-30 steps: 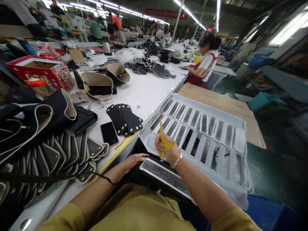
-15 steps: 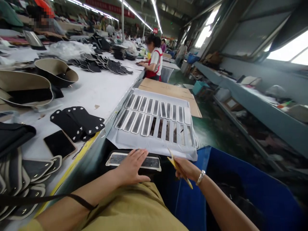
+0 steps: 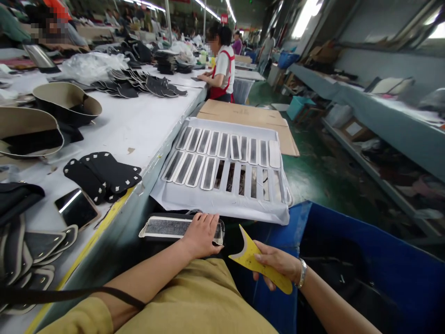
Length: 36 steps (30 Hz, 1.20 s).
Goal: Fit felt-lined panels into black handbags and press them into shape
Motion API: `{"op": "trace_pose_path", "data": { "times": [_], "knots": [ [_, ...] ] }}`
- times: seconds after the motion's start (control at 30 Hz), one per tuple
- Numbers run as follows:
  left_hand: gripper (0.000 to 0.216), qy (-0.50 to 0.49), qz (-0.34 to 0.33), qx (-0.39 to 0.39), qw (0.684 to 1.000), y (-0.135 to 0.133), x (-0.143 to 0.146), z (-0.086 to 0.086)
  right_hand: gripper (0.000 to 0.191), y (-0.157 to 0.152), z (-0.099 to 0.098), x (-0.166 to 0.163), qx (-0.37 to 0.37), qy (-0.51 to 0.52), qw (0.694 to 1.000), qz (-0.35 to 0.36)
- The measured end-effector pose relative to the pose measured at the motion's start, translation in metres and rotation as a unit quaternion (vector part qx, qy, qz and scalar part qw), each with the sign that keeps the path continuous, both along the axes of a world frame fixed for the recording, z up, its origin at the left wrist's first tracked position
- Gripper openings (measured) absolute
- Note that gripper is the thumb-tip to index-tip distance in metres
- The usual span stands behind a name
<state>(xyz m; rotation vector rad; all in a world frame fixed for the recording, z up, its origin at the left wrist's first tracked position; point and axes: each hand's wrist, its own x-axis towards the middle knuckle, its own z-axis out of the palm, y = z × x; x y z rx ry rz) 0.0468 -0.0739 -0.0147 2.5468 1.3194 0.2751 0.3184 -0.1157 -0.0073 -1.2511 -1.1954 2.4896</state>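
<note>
My left hand (image 3: 202, 234) lies flat, fingers together, on a black piece with a grey strip edged in white (image 3: 163, 228) that rests on my lap. My right hand (image 3: 278, 264) is closed on a flat yellow curved scraper (image 3: 255, 262), held just right of the piece and pointing up-left. Ahead lies a white sheet (image 3: 222, 199) carrying rows of similar grey strips, several slots in the near row showing dark gaps.
A long white worktable (image 3: 139, 120) runs along my left with black cut parts (image 3: 104, 174), a phone (image 3: 75, 208) and stacked shoe pieces (image 3: 31, 250). A blue bin (image 3: 347, 260) stands at my right. A person in a red apron (image 3: 222, 69) works farther along. Cardboard (image 3: 243, 116) lies beyond the sheet.
My right hand dropped from raised in front of me to beside the lap piece, and the scraper now lies flatter. My left hand stays on the piece. The view swung right.
</note>
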Motion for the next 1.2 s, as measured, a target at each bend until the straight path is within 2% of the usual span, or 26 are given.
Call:
{"op": "trace_pose_path", "data": {
  "times": [0.17,0.33,0.47,0.67,1.2],
  "knots": [
    [0.087,0.013,-0.009,0.008,1.0,0.002,0.004,-0.002,0.041,0.023,0.013,-0.014,0.094,-0.076,0.985,0.121],
    [0.098,0.003,-0.018,0.011,1.0,0.002,0.005,0.001,0.022,0.057,0.029,-0.033,0.217,-0.177,0.92,0.274],
    [0.097,-0.01,-0.026,0.023,0.999,0.001,0.004,0.0,0.021,0.077,0.037,-0.047,0.23,-0.195,0.89,0.342],
    [0.087,-0.022,-0.021,0.034,0.999,0.001,0.003,-0.006,0.019,0.091,0.042,-0.059,0.234,-0.18,0.884,0.363],
    [0.087,-0.014,-0.024,0.033,0.999,0.001,0.003,-0.006,0.023,0.093,0.022,-0.061,0.163,-0.114,0.902,0.382]
  ]
}}
